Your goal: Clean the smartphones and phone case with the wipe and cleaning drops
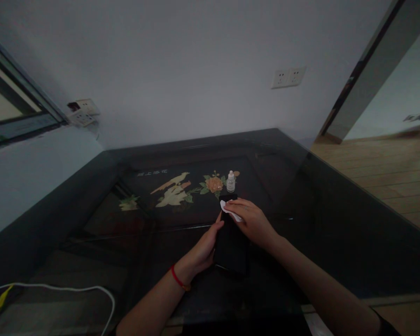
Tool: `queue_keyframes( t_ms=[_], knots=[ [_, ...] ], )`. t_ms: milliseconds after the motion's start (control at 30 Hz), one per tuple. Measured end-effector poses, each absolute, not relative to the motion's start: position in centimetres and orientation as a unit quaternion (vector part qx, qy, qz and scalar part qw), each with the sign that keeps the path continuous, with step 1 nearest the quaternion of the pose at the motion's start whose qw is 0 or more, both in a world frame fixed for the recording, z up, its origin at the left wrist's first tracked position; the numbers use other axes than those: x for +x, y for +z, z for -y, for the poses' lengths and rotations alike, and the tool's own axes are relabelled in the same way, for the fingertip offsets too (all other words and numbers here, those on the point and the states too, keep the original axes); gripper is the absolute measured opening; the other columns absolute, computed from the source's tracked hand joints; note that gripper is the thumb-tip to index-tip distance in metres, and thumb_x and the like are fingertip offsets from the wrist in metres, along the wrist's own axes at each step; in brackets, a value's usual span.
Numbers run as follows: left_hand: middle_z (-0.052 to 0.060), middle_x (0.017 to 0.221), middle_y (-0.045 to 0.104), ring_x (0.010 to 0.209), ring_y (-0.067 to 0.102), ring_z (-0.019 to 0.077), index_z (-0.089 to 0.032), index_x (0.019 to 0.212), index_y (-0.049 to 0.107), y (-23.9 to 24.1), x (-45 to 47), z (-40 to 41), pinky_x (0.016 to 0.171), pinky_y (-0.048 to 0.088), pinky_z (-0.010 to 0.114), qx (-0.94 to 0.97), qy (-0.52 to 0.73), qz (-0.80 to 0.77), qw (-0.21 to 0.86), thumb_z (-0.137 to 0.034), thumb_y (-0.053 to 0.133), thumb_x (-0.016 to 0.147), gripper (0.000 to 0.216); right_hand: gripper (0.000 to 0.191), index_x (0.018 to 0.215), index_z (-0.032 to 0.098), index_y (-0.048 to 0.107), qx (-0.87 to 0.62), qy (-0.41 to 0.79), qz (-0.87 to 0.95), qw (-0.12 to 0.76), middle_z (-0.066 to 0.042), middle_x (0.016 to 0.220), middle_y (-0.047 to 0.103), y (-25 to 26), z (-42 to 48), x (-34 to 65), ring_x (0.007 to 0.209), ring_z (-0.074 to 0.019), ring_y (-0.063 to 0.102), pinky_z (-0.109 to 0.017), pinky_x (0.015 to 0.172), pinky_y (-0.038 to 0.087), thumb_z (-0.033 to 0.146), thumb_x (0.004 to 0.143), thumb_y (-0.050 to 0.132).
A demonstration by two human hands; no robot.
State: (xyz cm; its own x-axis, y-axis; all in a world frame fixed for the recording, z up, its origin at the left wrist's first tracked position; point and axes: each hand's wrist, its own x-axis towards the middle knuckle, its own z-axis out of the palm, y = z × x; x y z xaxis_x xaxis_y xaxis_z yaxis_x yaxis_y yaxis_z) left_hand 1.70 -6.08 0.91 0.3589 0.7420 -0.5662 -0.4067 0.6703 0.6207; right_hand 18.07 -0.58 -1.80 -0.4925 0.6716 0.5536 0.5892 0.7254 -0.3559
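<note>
A black smartphone [232,249] lies lengthwise in front of me, its dark face turned up. Around its left edge my left hand [207,245] is closed, the thumb along the side; a red cord bracelet circles that wrist. My right hand [250,219] presses a folded white tissue [231,211] against the upper part of the phone, fingers together over it. Just beyond the phone's top end stands a small white dropper bottle [231,182], upright, with its cap on. The fingers under the phone are hidden.
The dark glossy table [182,154] has a bird-and-flower picture [175,189] on its surface. A white cable [73,288] with a yellow tag [2,299] runs at lower left. Behind is a wall with sockets [289,77]; wooden floor [371,172] lies at right.
</note>
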Motion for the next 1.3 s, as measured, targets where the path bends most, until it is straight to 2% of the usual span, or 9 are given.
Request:
queue_keyframes(
  t_ms=[167, 267, 400, 567, 700, 833, 1000, 1133, 1300],
  knots=[
    [0.009, 0.108, 0.072, 0.094, 0.069, 0.0225, -0.019, 0.142, 0.041, 1.0, 1.6, 6.1, 0.091, 0.046, 0.035, 0.190, 0.357, -0.391, 0.827, -0.031, 0.039, 0.093, 0.050, 0.031, 0.113, 0.020, 0.064, -0.403, 0.073, 0.845, 0.345, -0.010, 0.114, 0.068, -1.3, 0.6, 18.1, 0.109, -0.0220, 0.062, -0.043, 0.095, 0.050, 0.016, 0.091, 0.044],
    [0.009, 0.102, 0.073, 0.088, 0.069, 0.0214, -0.017, 0.137, 0.047, 0.5, 1.4, 5.8, 0.084, 0.047, 0.031, 0.184, 0.371, -0.415, 0.810, -0.034, 0.045, 0.091, 0.049, 0.032, 0.112, 0.021, 0.064, -0.366, 0.082, 0.861, 0.344, -0.010, 0.118, 0.067, -1.2, 0.7, 18.1, 0.112, -0.0206, 0.061, -0.041, 0.097, 0.050, 0.012, 0.090, 0.043],
    [0.008, 0.084, 0.074, 0.074, 0.068, 0.0189, -0.010, 0.121, 0.060, -0.2, 1.1, 5.3, 0.071, 0.048, 0.026, 0.159, 0.386, -0.452, 0.788, -0.044, 0.048, 0.090, 0.048, 0.038, 0.114, 0.021, 0.063, -0.271, 0.086, 0.898, 0.336, -0.008, 0.119, 0.067, -1.1, 1.1, 18.1, 0.120, -0.0199, 0.057, -0.046, 0.104, 0.043, 0.006, 0.085, 0.045],
    [0.007, 0.076, 0.072, 0.067, 0.067, 0.0173, -0.011, 0.118, 0.061, -0.1, 1.0, 4.9, 0.070, 0.047, 0.026, 0.128, 0.405, -0.427, 0.798, -0.052, 0.040, 0.092, 0.052, 0.041, 0.114, 0.023, 0.063, -0.199, 0.114, 0.921, 0.316, -0.005, 0.118, 0.068, -0.6, 1.6, 18.0, 0.120, -0.0184, 0.056, -0.047, 0.105, 0.041, 0.005, 0.080, 0.048],
    [0.008, 0.086, 0.073, 0.072, 0.068, 0.0186, -0.013, 0.127, 0.055, 0.4, 1.2, 4.9, 0.076, 0.048, 0.029, 0.152, 0.417, -0.395, 0.805, -0.050, 0.038, 0.094, 0.052, 0.035, 0.109, 0.023, 0.065, -0.181, 0.137, 0.917, 0.327, -0.003, 0.113, 0.071, -0.1, 1.3, 18.7, 0.112, -0.0160, 0.062, -0.043, 0.103, 0.045, 0.008, 0.082, 0.047],
    [0.011, 0.098, 0.072, 0.082, 0.069, 0.0215, -0.014, 0.134, 0.048, 0.8, 1.3, 5.2, 0.086, 0.047, 0.034, 0.176, 0.400, -0.344, 0.831, -0.047, 0.037, 0.095, 0.052, 0.036, 0.116, 0.021, 0.062, -0.239, 0.015, 0.883, 0.403, -0.007, 0.119, 0.068, 0.0, 0.3, 20.0, 0.116, -0.0179, 0.060, -0.044, 0.102, 0.045, 0.008, 0.086, 0.046],
    [0.013, 0.092, 0.073, 0.074, 0.070, 0.0234, -0.011, 0.133, 0.049, 0.6, 1.1, 5.3, 0.085, 0.048, 0.038, 0.193, 0.361, -0.330, 0.851, -0.048, 0.031, 0.095, 0.056, 0.043, 0.115, 0.025, 0.065, -0.264, -0.053, 0.904, 0.332, -0.002, 0.116, 0.070, -0.9, -0.6, 20.2, 0.116, -0.0199, 0.059, -0.047, 0.106, 0.041, 0.003, 0.082, 0.049],
    [0.019, 0.097, 0.072, 0.083, 0.070, 0.0262, -0.001, 0.122, 0.057, 0.1, 1.1, 5.1, 0.087, 0.048, 0.037, 0.186, 0.322, -0.321, 0.871, -0.051, 0.034, 0.094, 0.062, 0.046, 0.115, 0.025, 0.065, -0.303, -0.072, 0.904, 0.292, -0.002, 0.121, 0.067, -1.3, -0.8, 20.1, 0.115, -0.0223, 0.059, -0.051, 0.103, 0.043, 0.001, 0.080, 0.048],
    [0.016, 0.105, 0.071, 0.085, 0.070, 0.0253, -0.011, 0.138, 0.044, -0.1, 1.1, 5.1, 0.088, 0.049, 0.040, 0.199, 0.395, -0.362, 0.821, -0.046, 0.045, 0.092, 0.058, 0.044, 0.114, 0.020, 0.066, -0.337, -0.075, 0.887, 0.307, -0.006, 0.115, 0.070, -0.8, -0.4, 20.1, 0.109, -0.0244, 0.060, -0.052, 0.101, 0.044, 0.001, 0.079, 0.048]
  ],
)
